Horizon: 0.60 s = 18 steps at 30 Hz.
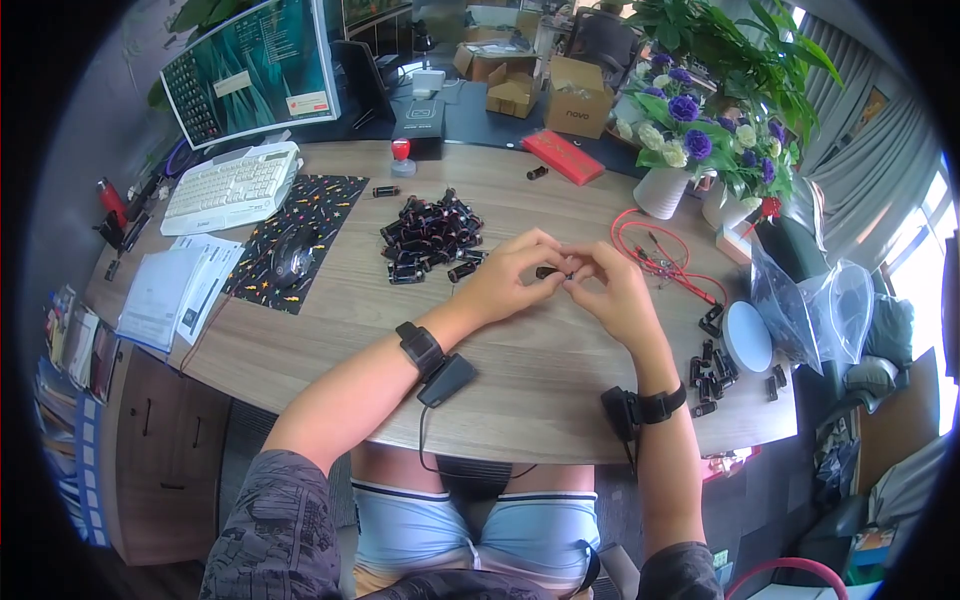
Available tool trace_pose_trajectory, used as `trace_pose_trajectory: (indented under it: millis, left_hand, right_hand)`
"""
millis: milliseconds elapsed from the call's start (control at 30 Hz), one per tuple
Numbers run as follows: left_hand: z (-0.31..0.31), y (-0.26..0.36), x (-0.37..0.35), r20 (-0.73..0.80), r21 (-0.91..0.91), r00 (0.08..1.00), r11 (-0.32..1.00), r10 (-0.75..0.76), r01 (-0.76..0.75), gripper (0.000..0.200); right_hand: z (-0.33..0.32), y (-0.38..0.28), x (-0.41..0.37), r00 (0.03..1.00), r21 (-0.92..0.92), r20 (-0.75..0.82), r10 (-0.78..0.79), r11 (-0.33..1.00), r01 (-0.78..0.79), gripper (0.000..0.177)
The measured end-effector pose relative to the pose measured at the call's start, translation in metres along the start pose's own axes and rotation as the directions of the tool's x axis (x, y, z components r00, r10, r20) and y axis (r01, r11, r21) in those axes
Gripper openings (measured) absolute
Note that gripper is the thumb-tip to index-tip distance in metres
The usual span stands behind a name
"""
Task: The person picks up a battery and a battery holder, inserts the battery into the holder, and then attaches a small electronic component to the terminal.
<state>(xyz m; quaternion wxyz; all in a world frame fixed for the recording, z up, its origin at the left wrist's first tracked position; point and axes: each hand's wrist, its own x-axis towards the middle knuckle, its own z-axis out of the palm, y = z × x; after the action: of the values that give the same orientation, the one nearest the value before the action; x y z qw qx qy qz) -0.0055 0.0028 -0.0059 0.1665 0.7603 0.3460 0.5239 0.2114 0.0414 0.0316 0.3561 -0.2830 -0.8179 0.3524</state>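
Over the middle of the desk, my left hand (pixel 512 278) and my right hand (pixel 612 290) meet at the fingertips. Between them is a small black cylindrical part (pixel 545 272), mostly hidden by the fingers. My left thumb and fingers close around it, and my right fingers pinch at its right end. To the left of my left hand lies a heap of similar black cylindrical parts (pixel 432 232). A smaller scattered group of black parts (pixel 712 372) rests to the right of my right forearm.
A round pale lid or dish (pixel 748 337) and a clear plastic bag (pixel 815 305) are at the right edge. Red cables (pixel 680 260) lie beyond my right hand. Flower pots (pixel 660 190), a red packet (pixel 563 157), a red-topped stamp (pixel 402 157) and a keyboard (pixel 232 187) stand farther back.
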Motion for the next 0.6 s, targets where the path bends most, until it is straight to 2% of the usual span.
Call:
trace_pose_trajectory:
  millis: [233,333,600]
  left_hand:
    - [-0.0033,-0.0034,0.0009,0.007,0.052,1.0,0.998,0.025,-0.025,0.015]
    - [-0.0035,-0.0036,0.0011,0.008,0.073,0.999,0.997,0.039,-0.04,0.015]
    - [-0.0043,-0.0028,0.002,0.014,0.093,0.999,0.995,0.047,-0.048,0.014]
  right_hand:
    - [-0.0006,0.0047,0.0002,1.0,0.018,-0.02,0.014,1.0,-0.013,0.047]
    - [0.002,0.0063,0.0004,0.995,0.004,-0.087,-0.042,0.999,0.043,0.043]
    - [0.0014,0.0033,0.0002,0.994,-0.02,-0.087,-0.07,0.997,0.069,0.04]
